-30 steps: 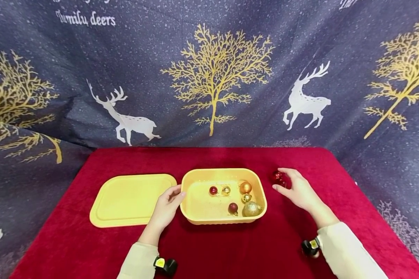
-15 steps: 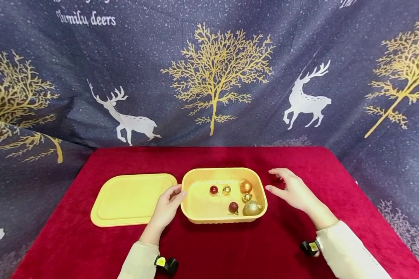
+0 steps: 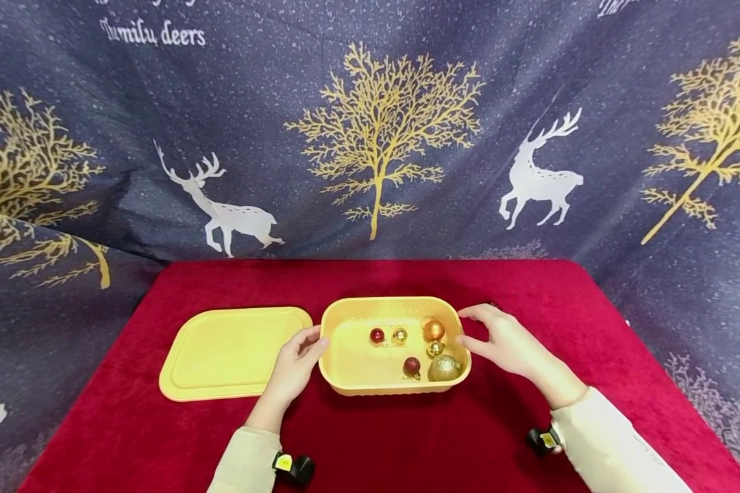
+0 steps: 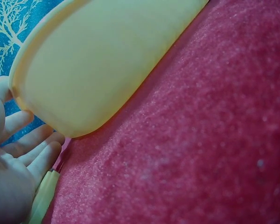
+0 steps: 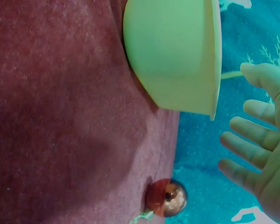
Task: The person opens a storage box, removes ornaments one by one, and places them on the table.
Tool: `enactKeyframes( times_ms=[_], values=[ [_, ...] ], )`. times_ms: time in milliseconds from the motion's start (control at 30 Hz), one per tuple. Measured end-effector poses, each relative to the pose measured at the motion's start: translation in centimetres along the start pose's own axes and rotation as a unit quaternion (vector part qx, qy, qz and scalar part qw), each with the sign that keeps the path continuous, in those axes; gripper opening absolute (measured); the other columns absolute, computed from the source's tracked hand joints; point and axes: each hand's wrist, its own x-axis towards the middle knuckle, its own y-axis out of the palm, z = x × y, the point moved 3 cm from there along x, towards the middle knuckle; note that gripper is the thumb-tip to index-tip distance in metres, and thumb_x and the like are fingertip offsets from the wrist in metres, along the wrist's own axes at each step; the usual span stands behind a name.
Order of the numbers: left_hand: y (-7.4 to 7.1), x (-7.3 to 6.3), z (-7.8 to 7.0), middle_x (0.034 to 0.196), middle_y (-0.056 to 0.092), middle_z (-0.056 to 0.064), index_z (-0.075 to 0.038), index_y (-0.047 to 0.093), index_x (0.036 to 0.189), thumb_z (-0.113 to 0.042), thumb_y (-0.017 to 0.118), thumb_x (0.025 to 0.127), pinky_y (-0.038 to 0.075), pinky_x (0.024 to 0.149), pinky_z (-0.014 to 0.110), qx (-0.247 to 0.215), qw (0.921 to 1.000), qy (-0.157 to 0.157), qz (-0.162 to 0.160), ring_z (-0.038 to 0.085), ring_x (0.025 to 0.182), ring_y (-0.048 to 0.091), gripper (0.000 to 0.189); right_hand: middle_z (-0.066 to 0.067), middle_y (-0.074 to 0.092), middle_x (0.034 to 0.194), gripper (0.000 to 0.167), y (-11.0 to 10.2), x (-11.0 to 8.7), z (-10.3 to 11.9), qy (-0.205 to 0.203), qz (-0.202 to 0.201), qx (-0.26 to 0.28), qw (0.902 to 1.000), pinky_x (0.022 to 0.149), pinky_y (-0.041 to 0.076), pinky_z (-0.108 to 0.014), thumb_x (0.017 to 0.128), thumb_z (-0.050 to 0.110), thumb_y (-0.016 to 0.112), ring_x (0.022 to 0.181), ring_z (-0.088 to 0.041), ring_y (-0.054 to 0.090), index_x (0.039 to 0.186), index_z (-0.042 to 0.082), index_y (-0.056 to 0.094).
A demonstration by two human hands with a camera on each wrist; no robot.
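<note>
A yellow plastic box [image 3: 358, 391] stands on the red cloth in the head view, holding a gold glitter bauble [image 3: 445, 368], an orange bauble [image 3: 434, 331] and several smaller red and gold ones. My left hand [image 3: 296, 363] grips its left end, thumb at the rim and fingers along the outer wall. At the right end my right hand [image 3: 510, 346] is spread, thumb and forefinger at the rim; the right wrist view shows its palm bare. A shiny red bauble [image 5: 167, 198] lies on the cloth beyond the box in that view, mostly hidden behind the right hand in the head view.
A flat yellow lid [image 3: 234, 352] lies left of the box, close to the left hand. Red cloth [image 3: 370, 445] covers the table. A dark blue fabric backdrop [image 3: 253, 137] with deer and trees rises at the back and sides.
My right hand has moved left from the red bauble to the box's right rim, leaving the bauble on the cloth. The left hand and the box have stayed in place.
</note>
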Motion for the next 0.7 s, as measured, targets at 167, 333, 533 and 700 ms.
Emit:
enactKeyframes(
  times_ms=[167,333,533,700],
  values=[
    [0.0,-0.1,-0.1,0.126,0.059,0.017,-0.001,0.052,0.131,-0.026,0.059,0.094,0.046,0.096,0.030,-0.002,1.0000,-0.002,0.003,0.026,0.117,0.056,0.045,-0.007,0.066,0.107,0.039,0.4,0.1,0.6,-0.028,0.019,-0.011,0.9994,0.093,0.045,-0.042,0.081,0.025,0.075,0.105,-0.024,0.060,0.111,0.002,0.064],
    [-0.1,0.0,0.0,0.126,0.059,0.015,-0.003,0.053,0.131,-0.026,0.060,0.094,0.045,0.097,0.033,-0.005,1.0000,-0.008,0.002,0.026,0.116,0.056,0.044,-0.008,0.066,0.106,0.038,0.6,0.2,1.4,-0.035,0.038,-0.022,0.9984,0.092,0.047,-0.042,0.081,0.026,0.074,0.103,-0.023,0.061,0.109,0.002,0.064],
    [-0.1,0.1,0.2,0.125,0.059,0.015,-0.003,0.053,0.131,-0.026,0.060,0.094,0.046,0.096,0.032,-0.006,1.0000,-0.006,0.002,0.026,0.116,0.057,0.044,-0.006,0.065,0.101,0.036,0.7,0.4,2.5,-0.055,0.046,-0.054,0.9960,0.086,0.049,-0.039,0.080,0.026,0.075,0.096,-0.020,0.060,0.107,0.004,0.065],
    [-0.1,0.0,0.1,0.124,0.060,0.015,-0.003,0.054,0.130,-0.027,0.060,0.094,0.046,0.096,0.032,-0.001,1.0000,-0.002,0.000,0.025,0.115,0.057,0.044,-0.005,0.064,0.094,0.034,1.1,0.6,3.2,-0.078,0.060,-0.083,0.9916,0.079,0.049,-0.034,0.080,0.027,0.075,0.085,-0.015,0.056,0.105,0.005,0.065]
  ],
)
